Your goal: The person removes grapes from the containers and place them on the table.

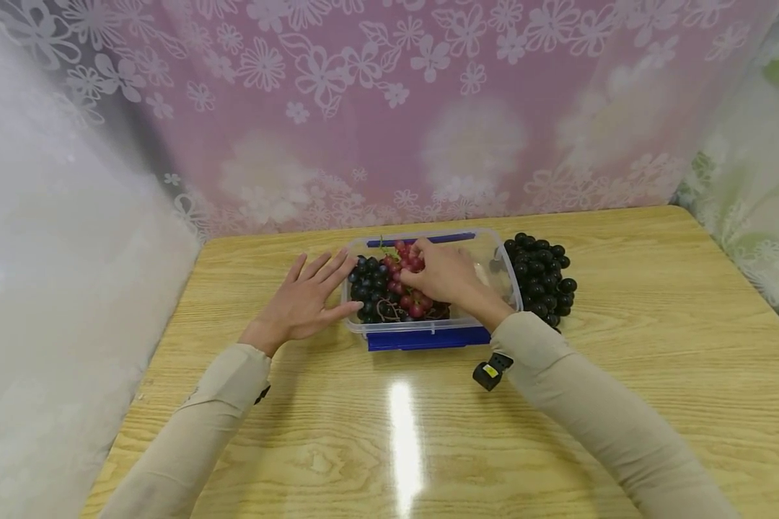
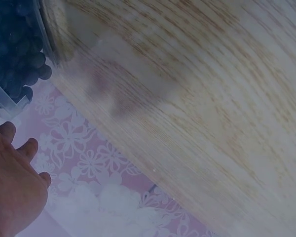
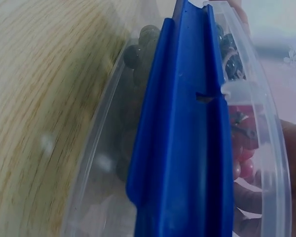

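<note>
A clear plastic container (image 1: pixel 399 328) with blue latches holds a bunch of dark grapes (image 1: pixel 366 285) at its left end. On and beside these lies a bunch of red grapes (image 1: pixel 415 303), its green stem pointing up. My right hand (image 1: pixel 451 274) reaches in over the near rim and grips the red bunch between thumb and fingers. Spread fingers of my left hand (image 1: pixel 308 299) rest at the container's left rim, thumb along the near corner. The right wrist view shows a blue latch (image 3: pixel 180 123) up close, with red grapes (image 3: pixel 244 158) behind the clear wall.
A large bunch of black grapes (image 1: pixel 539 274) lies on the wooden table (image 1: pixel 324 432), just right of the container. Behind the table's far edge hangs a pink flowered curtain (image 1: pixel 363 144). A small black camera (image 1: pixel 490 371) hangs under the right wrist.
</note>
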`<state>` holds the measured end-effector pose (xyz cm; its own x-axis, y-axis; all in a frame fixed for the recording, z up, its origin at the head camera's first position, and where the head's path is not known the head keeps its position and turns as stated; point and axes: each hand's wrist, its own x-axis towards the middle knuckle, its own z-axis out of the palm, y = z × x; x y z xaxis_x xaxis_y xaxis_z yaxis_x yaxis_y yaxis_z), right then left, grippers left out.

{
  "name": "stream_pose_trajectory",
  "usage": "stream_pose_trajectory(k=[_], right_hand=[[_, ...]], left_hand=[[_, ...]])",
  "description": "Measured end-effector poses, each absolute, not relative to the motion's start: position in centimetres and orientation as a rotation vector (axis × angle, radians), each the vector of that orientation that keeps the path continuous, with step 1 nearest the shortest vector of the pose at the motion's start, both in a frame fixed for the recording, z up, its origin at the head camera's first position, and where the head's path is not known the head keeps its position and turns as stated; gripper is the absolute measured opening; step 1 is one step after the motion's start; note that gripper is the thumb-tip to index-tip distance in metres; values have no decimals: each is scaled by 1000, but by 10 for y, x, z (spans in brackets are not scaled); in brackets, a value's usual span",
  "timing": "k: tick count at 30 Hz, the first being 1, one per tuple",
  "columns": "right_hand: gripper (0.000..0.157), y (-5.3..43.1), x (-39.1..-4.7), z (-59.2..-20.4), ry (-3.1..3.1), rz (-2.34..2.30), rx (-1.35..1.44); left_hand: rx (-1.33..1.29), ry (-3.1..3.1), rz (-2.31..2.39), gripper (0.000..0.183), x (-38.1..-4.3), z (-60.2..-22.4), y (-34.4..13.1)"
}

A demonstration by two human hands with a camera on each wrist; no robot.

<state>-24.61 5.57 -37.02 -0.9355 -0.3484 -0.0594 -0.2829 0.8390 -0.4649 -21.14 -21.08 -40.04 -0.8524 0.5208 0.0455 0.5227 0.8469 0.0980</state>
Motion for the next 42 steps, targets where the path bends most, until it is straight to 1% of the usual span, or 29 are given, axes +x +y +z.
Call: stream_pose_trajectory(k=[6, 12, 16, 23, 33, 42], right_hand=[[32, 66, -247, -367, 2741, -894, -486], [29, 74, -247, -360, 2695, -1002, -519], [30, 76, -248, -355, 2706, -1025, -556], [43, 83, -248, -344, 2714, -1047, -568], [34, 97, -243, -328, 2697, -1117, -589], [35, 116, -244, -313, 2728, -1154, -627]], left_hand=[[-854, -2995, -154, 79, -212, -400, -210], [-859, -2993, -147, 79, -213, -400, -210], [-854, -2986, -132, 80, -214, -401, -211], [-860, -2970, -125, 79, -213, -401, -211], [-861, -2973, -109, 79, -213, -402, -210], [-854, -2962, -129, 79, -213, -402, -210]])
